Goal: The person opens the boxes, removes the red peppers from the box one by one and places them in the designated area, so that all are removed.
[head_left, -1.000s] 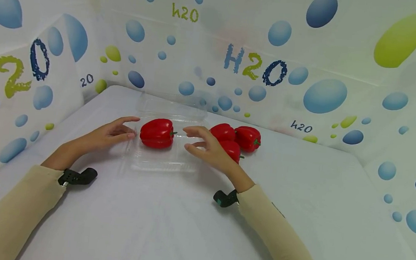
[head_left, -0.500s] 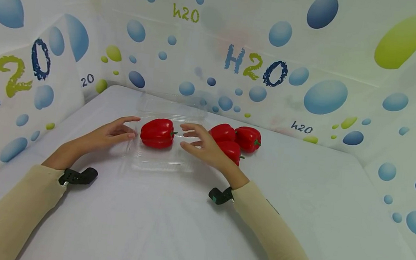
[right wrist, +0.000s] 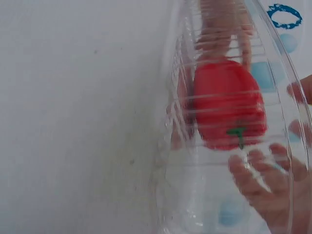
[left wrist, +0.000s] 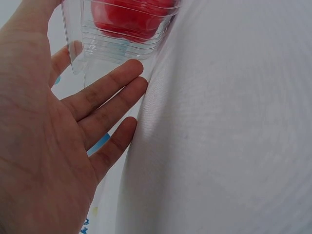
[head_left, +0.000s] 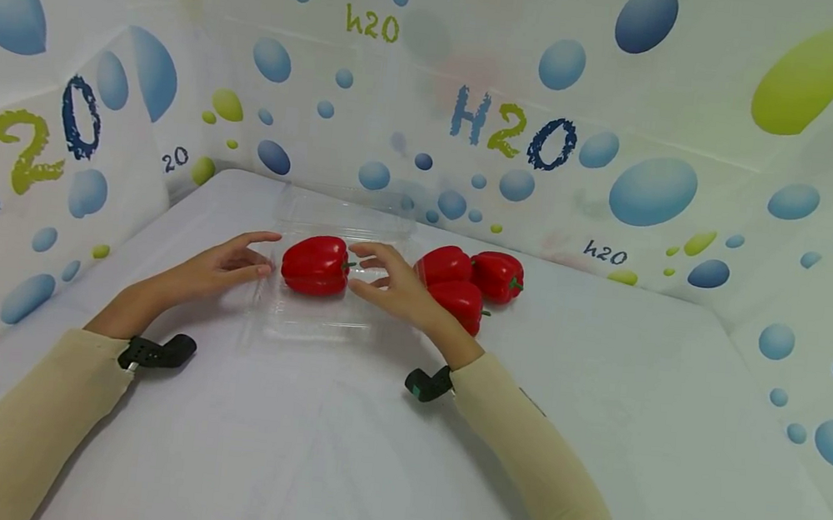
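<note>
A red bell pepper (head_left: 315, 265) lies on its side in an open clear plastic container (head_left: 327, 333), its green stem to the right. My left hand (head_left: 214, 267) stays at the container's left side, fingertips close to the wall. In the left wrist view, that hand's fingers (left wrist: 109, 105) are spread below the ribbed plastic and hold nothing. My right hand (head_left: 400, 290) reaches over the container's right part, fingers bent, thumb and fingertips right beside the stem end. The right wrist view shows its fingers (right wrist: 265, 175) through the clear wall, just short of the pepper (right wrist: 229, 105).
Several more red bell peppers (head_left: 498, 276) lie grouped behind and right of my right hand, one partly hidden by it. The container's clear lid (head_left: 346, 207) is folded back toward the printed backdrop (head_left: 405, 66). A white cloth (head_left: 293, 449) covers the table.
My right hand has moved left, closing in on the stem end of the pepper in the container. The left hand, the container and the peppers have kept their places.
</note>
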`<state>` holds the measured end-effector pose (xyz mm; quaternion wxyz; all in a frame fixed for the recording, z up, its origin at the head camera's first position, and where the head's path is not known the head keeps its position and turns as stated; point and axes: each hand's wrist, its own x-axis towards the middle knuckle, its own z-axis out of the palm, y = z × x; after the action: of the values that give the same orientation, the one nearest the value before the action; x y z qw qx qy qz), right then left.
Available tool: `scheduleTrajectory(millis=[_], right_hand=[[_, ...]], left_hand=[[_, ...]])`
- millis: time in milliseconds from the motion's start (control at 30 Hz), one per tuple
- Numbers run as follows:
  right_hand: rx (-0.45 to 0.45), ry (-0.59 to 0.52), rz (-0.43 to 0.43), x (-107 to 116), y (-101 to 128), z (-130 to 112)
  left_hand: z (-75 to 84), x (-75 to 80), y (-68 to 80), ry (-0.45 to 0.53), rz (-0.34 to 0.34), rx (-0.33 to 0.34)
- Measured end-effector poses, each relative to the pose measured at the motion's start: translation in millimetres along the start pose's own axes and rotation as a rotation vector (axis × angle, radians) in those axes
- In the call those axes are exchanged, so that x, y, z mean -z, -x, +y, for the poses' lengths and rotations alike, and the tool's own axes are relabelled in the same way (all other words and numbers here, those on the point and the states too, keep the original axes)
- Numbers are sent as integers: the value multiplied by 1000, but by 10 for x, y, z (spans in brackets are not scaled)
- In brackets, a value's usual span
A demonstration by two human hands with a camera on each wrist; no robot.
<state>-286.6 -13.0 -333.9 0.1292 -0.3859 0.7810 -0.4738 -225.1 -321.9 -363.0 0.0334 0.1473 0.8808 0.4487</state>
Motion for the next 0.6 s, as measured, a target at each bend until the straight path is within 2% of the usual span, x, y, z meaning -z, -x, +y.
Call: scheduleTrajectory(millis=[233, 600], right_hand=[[10, 44, 46, -47, -76, 8], [20, 55, 52, -108, -169, -6]], left_hand=[[1, 3, -8, 5, -2, 4], [13, -5, 5, -2, 4, 10]])
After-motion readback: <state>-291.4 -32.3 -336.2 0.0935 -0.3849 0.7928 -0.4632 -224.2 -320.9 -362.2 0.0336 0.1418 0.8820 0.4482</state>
